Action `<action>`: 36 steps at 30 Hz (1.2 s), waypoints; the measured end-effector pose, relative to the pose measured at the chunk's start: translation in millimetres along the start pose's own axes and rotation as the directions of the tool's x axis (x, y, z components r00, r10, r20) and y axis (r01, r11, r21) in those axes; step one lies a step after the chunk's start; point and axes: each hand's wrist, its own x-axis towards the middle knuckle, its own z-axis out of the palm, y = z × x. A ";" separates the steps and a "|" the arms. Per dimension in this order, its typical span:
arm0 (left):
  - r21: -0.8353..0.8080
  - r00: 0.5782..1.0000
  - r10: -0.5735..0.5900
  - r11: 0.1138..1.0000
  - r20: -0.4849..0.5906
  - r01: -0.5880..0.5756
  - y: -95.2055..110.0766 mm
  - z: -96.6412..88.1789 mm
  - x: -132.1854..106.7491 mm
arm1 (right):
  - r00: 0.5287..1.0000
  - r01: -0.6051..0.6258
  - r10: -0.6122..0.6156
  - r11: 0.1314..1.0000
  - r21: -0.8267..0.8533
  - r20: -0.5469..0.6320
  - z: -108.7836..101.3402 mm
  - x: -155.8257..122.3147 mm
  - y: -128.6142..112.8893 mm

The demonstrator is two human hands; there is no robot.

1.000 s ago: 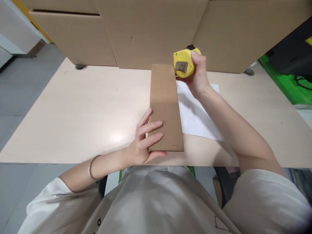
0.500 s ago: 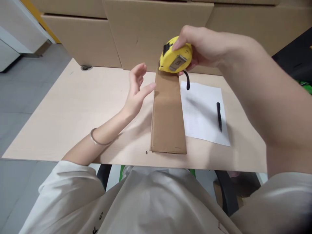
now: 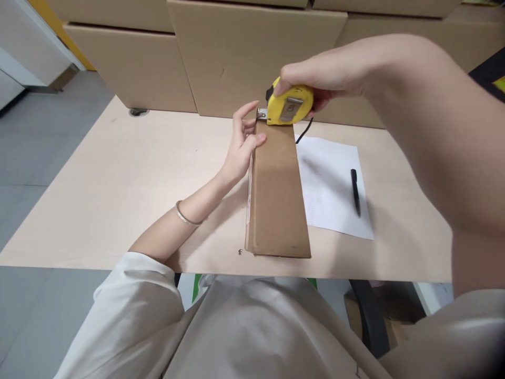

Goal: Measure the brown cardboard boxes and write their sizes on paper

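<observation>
A long flat cardboard piece lies lengthwise on the pale wooden table. My right hand is closed around a yellow tape measure held at the cardboard's far end. My left hand is at the far left corner of the cardboard, with thumb and fingers pinched on the tape's metal end hook. A thin bracelet sits on my left wrist.
A white sheet of paper lies right of the cardboard with a black pen on it. Large cardboard boxes stand along the table's far edge. The tape measure's black strap hangs toward the paper. Grey floor lies to the left.
My left hand left the cardboard's near end, moved to its far end and pinched the tape hook. My right hand swung the tape measure left and lowered it onto the cardboard's far edge.
</observation>
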 end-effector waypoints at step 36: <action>-0.192 0.980 0.194 0.962 -0.033 -0.197 -19.5 12.4 -2.0 | 0.975 -0.215 0.195 0.947 0.240 0.102 -6.8 -17.6 38.0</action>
